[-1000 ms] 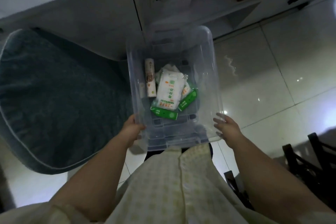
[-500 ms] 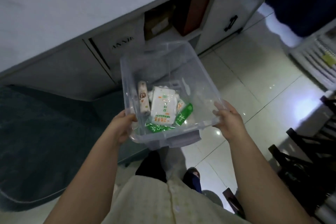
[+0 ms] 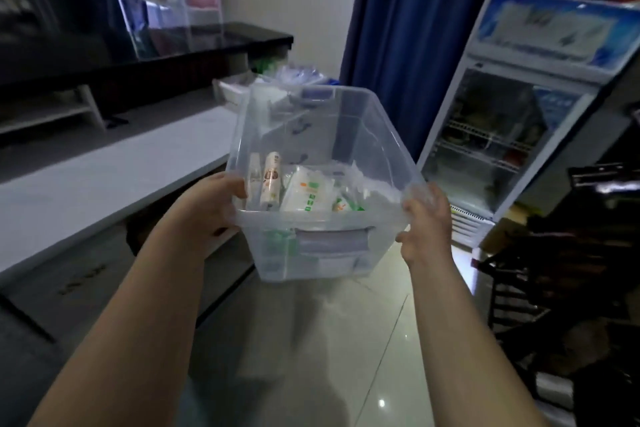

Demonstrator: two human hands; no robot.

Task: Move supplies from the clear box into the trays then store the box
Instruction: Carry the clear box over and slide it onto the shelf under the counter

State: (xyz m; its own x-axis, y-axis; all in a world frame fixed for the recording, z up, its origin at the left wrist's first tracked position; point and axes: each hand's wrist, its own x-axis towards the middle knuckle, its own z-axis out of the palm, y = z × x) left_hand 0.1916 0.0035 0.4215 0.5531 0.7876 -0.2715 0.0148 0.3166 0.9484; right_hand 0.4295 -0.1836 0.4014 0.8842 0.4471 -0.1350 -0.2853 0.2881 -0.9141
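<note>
I carry the clear plastic box [image 3: 349, 121] in the air in front of me, at about chest height. My left hand [image 3: 211, 208] grips its near left rim and my right hand [image 3: 424, 222] grips its near right rim. Inside lie a white tube with a brown label [image 3: 270, 180], a white packet with orange and green print [image 3: 306, 192], and green-and-white packets [image 3: 346, 205] partly hidden by the near wall. White trays [image 3: 235, 87] holding wrapped supplies stand at the far end of the counter, beyond the box.
A long white counter [image 3: 114, 173] runs along my left with dark openings under it. A glass-door fridge [image 3: 512, 135] stands at the right by a blue curtain [image 3: 401, 28]. Dark chairs [image 3: 561, 274] crowd the right. A glossy tiled floor [image 3: 329, 340] lies below.
I have straightened up and turned from the low cabinet and floor toward the room. The box has risen from knee level to chest height, still gripped by both hands.
</note>
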